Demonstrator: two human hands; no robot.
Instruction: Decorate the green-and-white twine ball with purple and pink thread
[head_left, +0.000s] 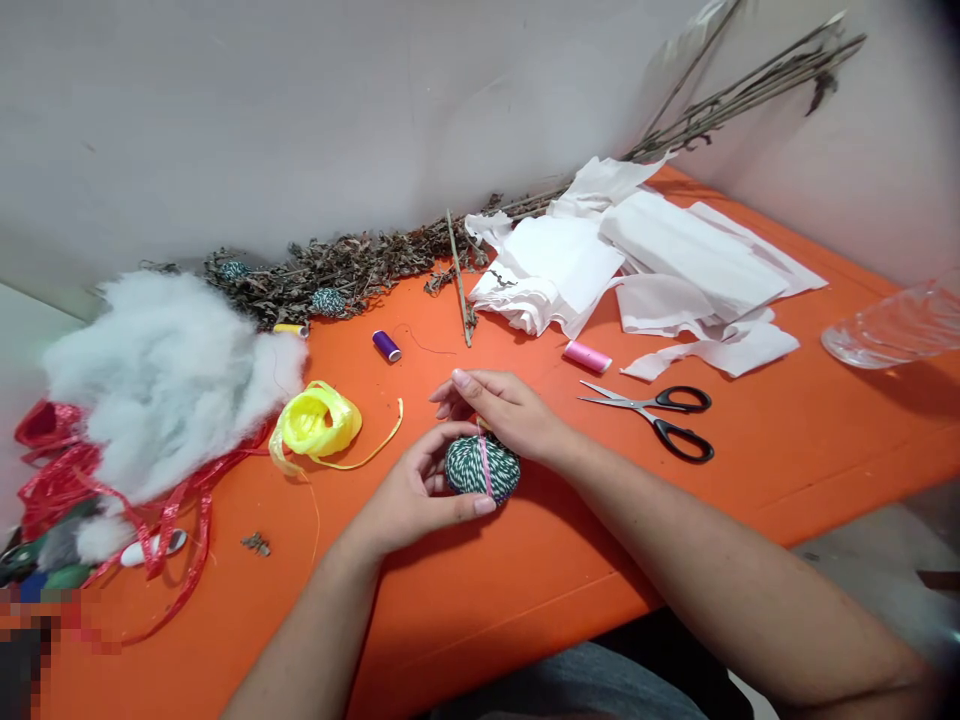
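A ball of dark green and white twisted yarn (465,468) sits low over the table in front of me, with a band of pink thread (485,465) across its middle. My left hand (427,490) is closed around the ball's left side, thumb along the front and fingers behind. My right hand (501,405) is at the ball's top right edge, its thumb laid against curled fingers. A fine pale strand rises from the ball towards this hand; what its fingertips hold, if anything, is too small to make out.
Around lie black-handled scissors (660,405), a pink thread spool (588,357), a purple spool (387,346), yellow ribbon (319,420), white stuffing (165,370), red ribbon (202,530), white sheets (570,260), dried stems (360,258) and a clear glass (892,325) on the orange table (465,640).
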